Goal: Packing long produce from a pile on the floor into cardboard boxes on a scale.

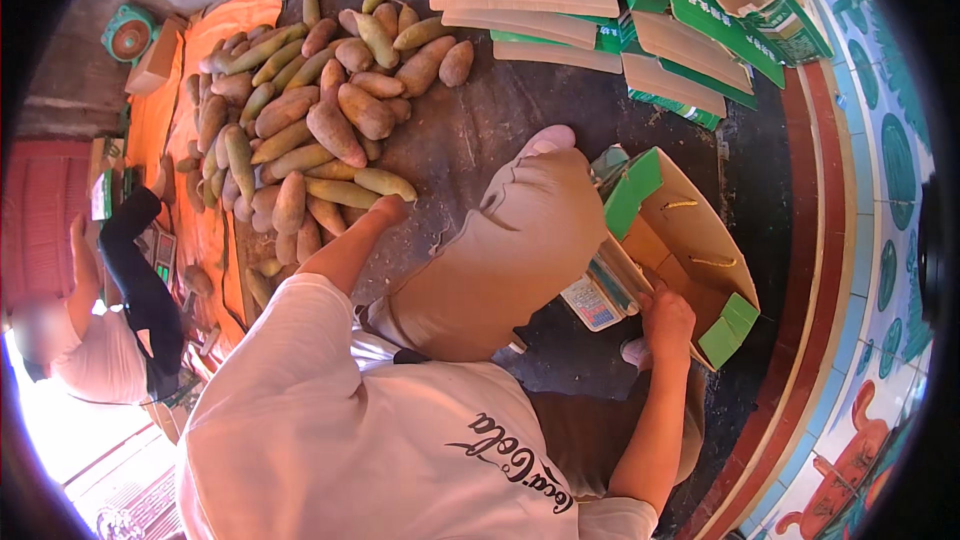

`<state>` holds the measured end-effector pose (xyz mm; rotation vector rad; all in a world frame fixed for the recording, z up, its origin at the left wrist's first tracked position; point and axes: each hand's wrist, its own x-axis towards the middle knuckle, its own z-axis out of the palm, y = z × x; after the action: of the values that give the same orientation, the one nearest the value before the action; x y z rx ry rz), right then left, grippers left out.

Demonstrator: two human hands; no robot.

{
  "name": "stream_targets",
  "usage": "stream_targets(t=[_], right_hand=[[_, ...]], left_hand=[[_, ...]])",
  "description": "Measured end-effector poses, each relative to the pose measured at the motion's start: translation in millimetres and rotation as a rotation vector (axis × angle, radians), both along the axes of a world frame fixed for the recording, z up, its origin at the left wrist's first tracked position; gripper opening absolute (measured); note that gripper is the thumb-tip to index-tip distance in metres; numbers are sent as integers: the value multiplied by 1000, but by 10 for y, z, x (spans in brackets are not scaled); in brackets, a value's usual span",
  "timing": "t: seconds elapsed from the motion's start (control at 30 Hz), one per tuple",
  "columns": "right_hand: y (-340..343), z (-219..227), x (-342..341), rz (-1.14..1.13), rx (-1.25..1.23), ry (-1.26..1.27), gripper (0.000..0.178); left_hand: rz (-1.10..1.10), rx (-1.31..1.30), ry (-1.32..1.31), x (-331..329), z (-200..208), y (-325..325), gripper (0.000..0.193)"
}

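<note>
My left hand point(393, 208) is at the right end of a long yellow-green cucumber-like gourd point(370, 183) at the near edge of a big heap. Its fingers close on that end and are partly hidden. The heap's other gourds point(340, 125) are green to russet brown. At the right, my right hand point(667, 320) grips the near side edge of an open cardboard box point(700, 230) with green flaps and yellow cord handles. No gourd shows in the visible part of the box. The box sits tilted on a scale, its keypad panel point(592, 306) showing at the left.
Flattened green-and-brown cartons point(560, 0) stack at the far right, near a tiled wall point(880, 190) with a red-brown ledge. An orange sheet point(215, 270) lies left of the heap. Beyond it, another person point(110, 350) sits beside a second scale. A green fan point(129, 33) stands far left.
</note>
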<state>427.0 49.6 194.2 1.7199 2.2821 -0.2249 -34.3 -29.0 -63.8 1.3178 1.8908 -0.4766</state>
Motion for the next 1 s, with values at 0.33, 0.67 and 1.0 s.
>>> stream_targets(t=[0.33,0.67,1.0], right_hand=[[37,64,-138,-21,-16,39,17],[88,62,-173,-32,-76,21,16],[49,28,-139,-8,-5,62,18]], left_hand=[[275,69,12,57,-629,-154,53],[590,235,6,279,-479,-114,46],[374,103,185,-114,-397,-63,27]])
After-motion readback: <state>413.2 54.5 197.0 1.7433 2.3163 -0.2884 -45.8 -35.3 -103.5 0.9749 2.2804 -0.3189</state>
